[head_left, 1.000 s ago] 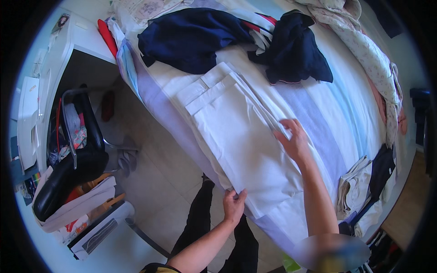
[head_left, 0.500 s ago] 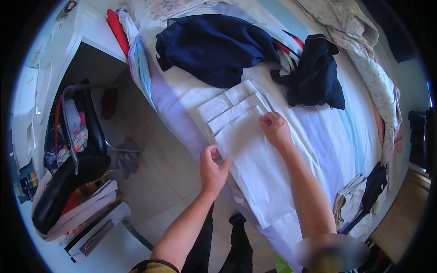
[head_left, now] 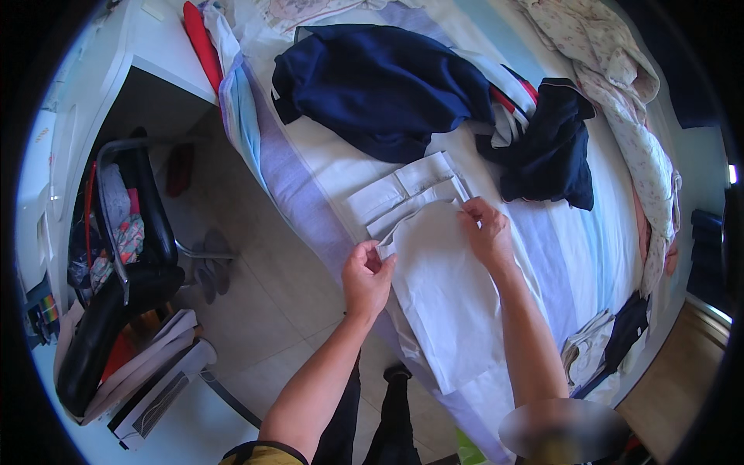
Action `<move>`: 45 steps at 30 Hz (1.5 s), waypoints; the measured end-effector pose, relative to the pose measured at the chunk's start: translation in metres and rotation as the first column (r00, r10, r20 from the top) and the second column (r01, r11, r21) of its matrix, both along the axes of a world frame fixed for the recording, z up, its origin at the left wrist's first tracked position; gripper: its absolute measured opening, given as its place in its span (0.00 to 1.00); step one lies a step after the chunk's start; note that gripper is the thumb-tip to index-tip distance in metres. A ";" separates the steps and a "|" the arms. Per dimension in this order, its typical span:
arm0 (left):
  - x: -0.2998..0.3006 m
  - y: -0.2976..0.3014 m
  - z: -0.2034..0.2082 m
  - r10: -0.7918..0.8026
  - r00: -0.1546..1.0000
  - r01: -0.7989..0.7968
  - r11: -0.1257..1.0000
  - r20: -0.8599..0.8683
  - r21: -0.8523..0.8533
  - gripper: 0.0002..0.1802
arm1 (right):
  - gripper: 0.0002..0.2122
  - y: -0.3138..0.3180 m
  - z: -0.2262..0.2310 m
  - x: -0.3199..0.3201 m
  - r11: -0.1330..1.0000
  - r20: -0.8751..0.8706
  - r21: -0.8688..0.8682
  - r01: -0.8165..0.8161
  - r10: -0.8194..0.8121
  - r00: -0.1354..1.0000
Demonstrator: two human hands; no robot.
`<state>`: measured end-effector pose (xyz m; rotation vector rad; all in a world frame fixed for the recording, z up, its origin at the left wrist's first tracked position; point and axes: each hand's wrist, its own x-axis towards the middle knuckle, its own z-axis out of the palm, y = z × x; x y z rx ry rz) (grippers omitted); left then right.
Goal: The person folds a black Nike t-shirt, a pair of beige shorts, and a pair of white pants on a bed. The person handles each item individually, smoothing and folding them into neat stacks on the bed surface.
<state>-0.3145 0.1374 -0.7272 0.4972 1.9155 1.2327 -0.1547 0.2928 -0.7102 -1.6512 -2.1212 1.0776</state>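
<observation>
A long white garment [head_left: 446, 298], perhaps trousers, lies on the bed, with several folded layers stepped at its far end. My left hand [head_left: 367, 280] pinches the left corner of its top layer at the bed's near side. At the opposite corner, my right hand [head_left: 488, 236] grips the same layer between thumb and fingers. Between both hands the layer's edge bows up a little off the folds beneath. Just beyond lies a crumpled navy garment [head_left: 380, 89], and to its right a bunched black garment [head_left: 546, 147] with a thin pale trim.
The striped bed sheet [head_left: 310, 147] spreads under everything. A floral quilt [head_left: 620, 101] is heaped along the far right. Folded clothes [head_left: 593, 345] rest at the lower right. A black chair [head_left: 155, 217] with clothes on it stands left, by a white desk [head_left: 167, 39].
My left hand has moved slightly to the right and taken hold of the top layer's left corner. The layer's edge is now raised between my hands. The view has shifted slightly.
</observation>
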 end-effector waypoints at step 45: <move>0.075 0.061 -0.069 -0.656 -0.204 0.770 0.351 -0.727 -0.532 0.36 | 0.30 -0.208 -0.075 0.215 0.983 0.443 0.174 0.059 -0.132 0.887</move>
